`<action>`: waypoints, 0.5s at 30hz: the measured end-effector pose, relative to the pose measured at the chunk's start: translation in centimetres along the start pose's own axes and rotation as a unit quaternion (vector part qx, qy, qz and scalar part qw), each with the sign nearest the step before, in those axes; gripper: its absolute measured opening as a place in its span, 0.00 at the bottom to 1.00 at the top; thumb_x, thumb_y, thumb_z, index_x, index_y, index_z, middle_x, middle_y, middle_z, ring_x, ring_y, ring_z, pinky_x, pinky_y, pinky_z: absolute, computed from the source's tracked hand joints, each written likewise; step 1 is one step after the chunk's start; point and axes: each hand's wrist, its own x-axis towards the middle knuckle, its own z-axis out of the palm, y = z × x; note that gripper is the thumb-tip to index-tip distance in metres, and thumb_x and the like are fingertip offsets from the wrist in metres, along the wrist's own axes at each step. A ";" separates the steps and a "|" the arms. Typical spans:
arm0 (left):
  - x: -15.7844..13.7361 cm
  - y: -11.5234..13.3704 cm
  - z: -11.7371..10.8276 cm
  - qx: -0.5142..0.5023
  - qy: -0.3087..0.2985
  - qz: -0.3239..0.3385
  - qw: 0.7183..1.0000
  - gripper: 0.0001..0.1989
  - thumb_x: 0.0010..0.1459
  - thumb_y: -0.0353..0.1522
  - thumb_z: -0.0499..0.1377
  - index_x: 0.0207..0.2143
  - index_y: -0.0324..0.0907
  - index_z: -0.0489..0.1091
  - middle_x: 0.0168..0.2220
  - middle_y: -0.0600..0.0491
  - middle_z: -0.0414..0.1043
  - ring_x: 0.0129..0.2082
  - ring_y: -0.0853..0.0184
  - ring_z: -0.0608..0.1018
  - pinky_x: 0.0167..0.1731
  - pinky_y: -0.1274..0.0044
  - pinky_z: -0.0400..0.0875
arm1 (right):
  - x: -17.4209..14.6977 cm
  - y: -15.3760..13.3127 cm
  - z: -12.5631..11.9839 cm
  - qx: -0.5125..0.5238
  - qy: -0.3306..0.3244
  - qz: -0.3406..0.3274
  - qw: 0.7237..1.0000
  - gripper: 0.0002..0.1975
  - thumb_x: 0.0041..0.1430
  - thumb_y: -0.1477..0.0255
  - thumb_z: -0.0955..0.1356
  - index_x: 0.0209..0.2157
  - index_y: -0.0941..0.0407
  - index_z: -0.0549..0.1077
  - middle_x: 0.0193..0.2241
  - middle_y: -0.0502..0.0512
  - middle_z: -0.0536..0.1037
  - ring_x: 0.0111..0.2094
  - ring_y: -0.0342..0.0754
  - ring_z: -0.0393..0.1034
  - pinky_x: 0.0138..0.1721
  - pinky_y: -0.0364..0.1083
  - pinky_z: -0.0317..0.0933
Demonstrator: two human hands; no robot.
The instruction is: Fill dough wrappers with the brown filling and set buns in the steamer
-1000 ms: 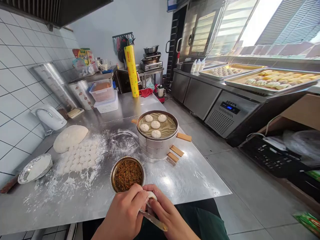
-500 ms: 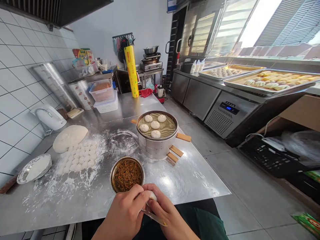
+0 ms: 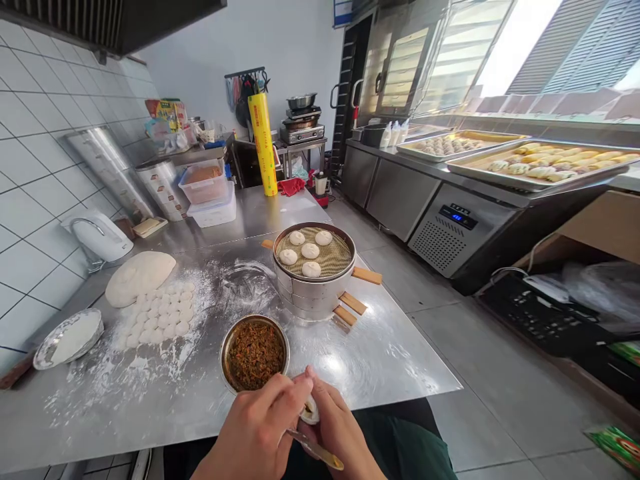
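Observation:
My right hand (image 3: 340, 427) cups a small filled bun (image 3: 311, 412), whose open side shows a little dark filling. My left hand (image 3: 263, 417) is closed, its thumb and forefinger pinched together at the bun's upper edge. A narrow flat filling spatula (image 3: 320, 451) sticks out from under the left fingers, pointing down to the right, with yellowish residue at its tip. Just beyond the hands stands a metal bowl (image 3: 226, 373) of chopped brown filling (image 3: 255, 353). Farther back, a round steamer (image 3: 310, 297) holds several pleated buns (image 3: 311, 251) on a mesh liner.
Left on the steel table (image 3: 200, 417) lie a large dough slab (image 3: 140, 277), several floured dough pieces (image 3: 163, 317) and a plate of flour (image 3: 70, 339). Wooden handles (image 3: 367, 275) jut from the steamer's right side. The table's right edge drops to the floor.
The bun has turned between my hands, so its filled opening now shows. My left fingers have risen to its top edge, and the spatula's tip has shifted down and right.

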 end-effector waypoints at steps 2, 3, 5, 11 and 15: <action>0.0 0.1 -0.1 0.005 -0.004 0.003 1.000 0.22 0.61 0.20 0.51 0.55 0.42 0.68 0.43 0.46 0.77 0.36 0.62 0.82 0.34 0.73 0.82 | 0.0 0.1 0.2 0.015 -0.005 0.006 1.000 0.30 0.72 0.45 0.59 0.29 0.55 0.70 0.18 0.46 0.59 0.22 0.43 0.51 0.25 0.45 0.47; 0.0 0.2 -0.1 0.009 -0.005 0.001 1.000 0.19 0.62 0.21 0.51 0.52 0.42 0.70 0.41 0.47 0.77 0.35 0.62 0.82 0.33 0.73 0.81 | 0.0 0.0 0.3 0.015 -0.008 0.009 1.000 0.30 0.72 0.45 0.58 0.32 0.55 0.73 0.18 0.46 0.60 0.21 0.42 0.50 0.25 0.45 0.46; 0.1 0.2 -0.2 0.011 -0.002 -0.004 1.000 0.15 0.61 0.21 0.51 0.45 0.42 0.71 0.37 0.49 0.75 0.32 0.62 0.81 0.30 0.73 0.80 | -0.1 -0.3 0.3 0.000 -0.007 0.010 1.000 0.29 0.72 0.45 0.59 0.36 0.55 0.75 0.18 0.45 0.61 0.21 0.42 0.48 0.24 0.45 0.43; 0.3 0.3 -0.4 0.008 -0.009 0.011 1.000 0.25 0.59 0.19 0.49 0.56 0.41 0.69 0.42 0.46 0.77 0.37 0.62 0.83 0.35 0.73 0.82 | 0.0 -1.1 0.6 -0.004 0.005 0.002 1.000 0.33 0.72 0.44 0.57 0.28 0.56 0.71 0.17 0.46 0.59 0.22 0.43 0.51 0.27 0.46 0.45; 0.2 0.3 -0.4 0.024 0.007 0.001 1.000 0.19 0.59 0.19 0.50 0.46 0.42 0.72 0.35 0.50 0.74 0.29 0.65 0.80 0.28 0.75 0.79 | 0.0 -1.3 0.7 -0.012 0.016 0.010 1.000 0.28 0.70 0.46 0.63 0.29 0.55 0.70 0.17 0.44 0.59 0.22 0.41 0.48 0.26 0.45 0.44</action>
